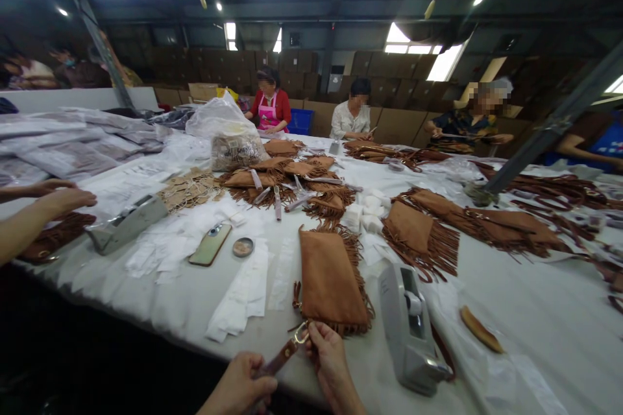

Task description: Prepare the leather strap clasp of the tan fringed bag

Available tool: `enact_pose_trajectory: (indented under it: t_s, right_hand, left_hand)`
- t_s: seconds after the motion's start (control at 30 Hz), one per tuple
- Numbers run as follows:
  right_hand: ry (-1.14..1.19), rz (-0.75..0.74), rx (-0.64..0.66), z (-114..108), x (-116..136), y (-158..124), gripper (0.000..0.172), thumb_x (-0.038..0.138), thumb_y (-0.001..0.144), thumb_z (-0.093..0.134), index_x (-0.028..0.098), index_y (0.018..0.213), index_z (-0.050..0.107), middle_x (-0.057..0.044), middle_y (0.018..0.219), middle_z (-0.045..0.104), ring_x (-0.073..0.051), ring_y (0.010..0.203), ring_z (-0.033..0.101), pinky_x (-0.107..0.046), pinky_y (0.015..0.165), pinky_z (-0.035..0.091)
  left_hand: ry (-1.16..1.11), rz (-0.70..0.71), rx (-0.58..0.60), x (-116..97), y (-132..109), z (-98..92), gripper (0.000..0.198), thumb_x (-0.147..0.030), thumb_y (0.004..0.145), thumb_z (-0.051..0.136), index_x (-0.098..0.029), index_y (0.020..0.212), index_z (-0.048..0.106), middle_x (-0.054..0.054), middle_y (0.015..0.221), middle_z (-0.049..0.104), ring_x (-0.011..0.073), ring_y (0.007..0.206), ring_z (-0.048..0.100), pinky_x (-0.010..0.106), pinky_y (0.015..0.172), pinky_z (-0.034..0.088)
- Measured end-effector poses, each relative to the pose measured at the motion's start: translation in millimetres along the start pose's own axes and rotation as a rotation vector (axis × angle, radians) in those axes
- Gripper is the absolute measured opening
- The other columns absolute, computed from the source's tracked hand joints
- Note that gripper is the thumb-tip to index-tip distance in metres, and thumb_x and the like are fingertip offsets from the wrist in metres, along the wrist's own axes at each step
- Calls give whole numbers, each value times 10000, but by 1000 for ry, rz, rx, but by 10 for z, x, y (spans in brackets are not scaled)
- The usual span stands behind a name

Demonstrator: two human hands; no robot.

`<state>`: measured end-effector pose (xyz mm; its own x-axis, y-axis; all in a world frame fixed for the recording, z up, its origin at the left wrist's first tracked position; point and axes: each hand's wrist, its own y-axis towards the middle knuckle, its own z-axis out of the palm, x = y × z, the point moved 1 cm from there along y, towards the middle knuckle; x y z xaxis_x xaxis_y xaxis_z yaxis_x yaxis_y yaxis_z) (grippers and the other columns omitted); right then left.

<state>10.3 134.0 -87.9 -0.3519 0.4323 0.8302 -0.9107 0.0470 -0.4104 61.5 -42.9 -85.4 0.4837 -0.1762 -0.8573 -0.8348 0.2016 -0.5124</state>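
Note:
At the table's near edge my left hand point(239, 381) is closed round a brown leather strap point(282, 356), part of which looks wrapped in clear plastic. My right hand point(327, 355) pinches the gold metal clasp point(302, 332) at the strap's end. Just beyond the clasp lies a brown fringed bag point(331, 279), flat, with its zip pull point(296, 295) on the left side. The clasp is close to the bag's lower left corner; whether it touches the bag I cannot tell. The strap's far end is hidden behind my left hand.
A tape dispenser point(411, 331) stands right of the bag. White paper strips point(241, 301), a phone point(210, 245) and a round tin point(243, 246) lie left. More fringed bags point(409, 227) lie beyond. Another person's hands point(61, 198) are at left; several co-workers sit across.

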Motion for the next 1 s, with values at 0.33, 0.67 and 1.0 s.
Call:
enact_pose_trajectory:
  t_s: [0.33, 0.67, 1.0]
  right_hand:
    - [-23, -54, 6, -17, -6, -28, 435, 506, 505, 810, 142, 640, 615, 14, 535, 601, -63, 444, 417, -181, 423, 287]
    - [-159, -61, 59, -28, -40, -23, 507, 584, 501, 775, 127, 663, 627, 43, 415, 522, -43, 348, 341, -181, 355, 206]
    - [-266, 21, 16, -92, -110, 53, 603, 762, 606, 562, 160, 586, 529, 50, 366, 463, -39, 265, 308, -177, 290, 202]
  left_hand:
    - [-13, 8, 99, -312, 95, 146, 420, -547, 600, 668, -143, 521, 589, 8, 434, 592, 124, 393, 489, 214, 414, 281]
    - [-92, 116, 23, -515, 429, 306, 431, -542, 561, 676, -121, 547, 586, 13, 457, 574, 97, 394, 443, 223, 422, 275]
    - [-73, 103, -78, -425, 557, 375, 519, -665, 590, 604, -149, 591, 545, 9, 485, 564, 88, 373, 393, 218, 389, 224]
